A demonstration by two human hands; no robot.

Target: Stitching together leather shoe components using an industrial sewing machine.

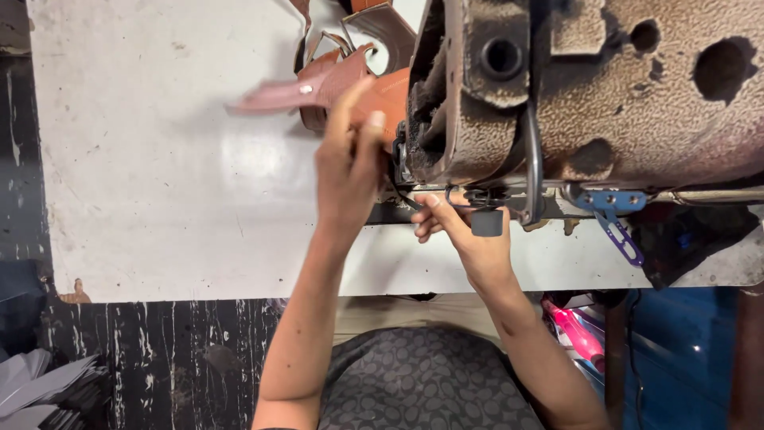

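Leather piece (374,91), brown with straps, lies at the white table's (159,175) far edge, its end already under the rusty sewing machine (589,87); most of it is still unfed. Left hand (346,167) presses it, fingers together. Right hand (465,231) pinches near the needle; what, I cannot tell.

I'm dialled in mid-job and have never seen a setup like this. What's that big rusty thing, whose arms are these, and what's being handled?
This single view comes from a camera worn on the person's head, looking down. Both bare arms are the person's own. The large worn, rust-speckled metal body looks like an industrial sewing machine, standing on a scuffed white table. The left hand presses on tan-brown leather pieces with metal buckles beside the machine's head. The right hand reaches under the head; what its fingers grip is hidden.
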